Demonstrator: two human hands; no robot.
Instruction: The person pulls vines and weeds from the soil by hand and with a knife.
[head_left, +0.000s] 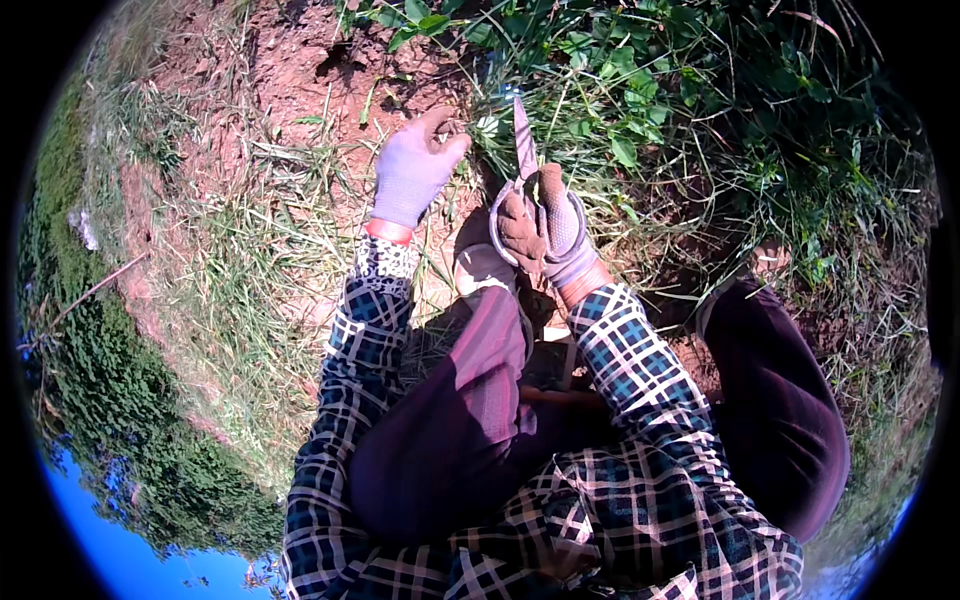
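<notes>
My right hand (544, 225), in a glove with a brown palm, is closed around the handles of large metal shears (523, 142). Their pointed blades look closed together and point away from me into the grass. My left hand (421, 161), in a pale purple knit glove, is at the edge of the green grass (495, 131), left of the shears. Its fingers are curled towards the thumb; whether a few blades lie between them cannot be told. Cut-looking grass (255, 225) lies loose on the soil left of my left hand.
Leafy green weeds (630, 82) grow thickly at the upper right. Bare reddish soil (300, 67) lies at the upper left. My shoe (480, 268) and bent knees are close below my hands. A thin stick (105, 281) stands out at the far left.
</notes>
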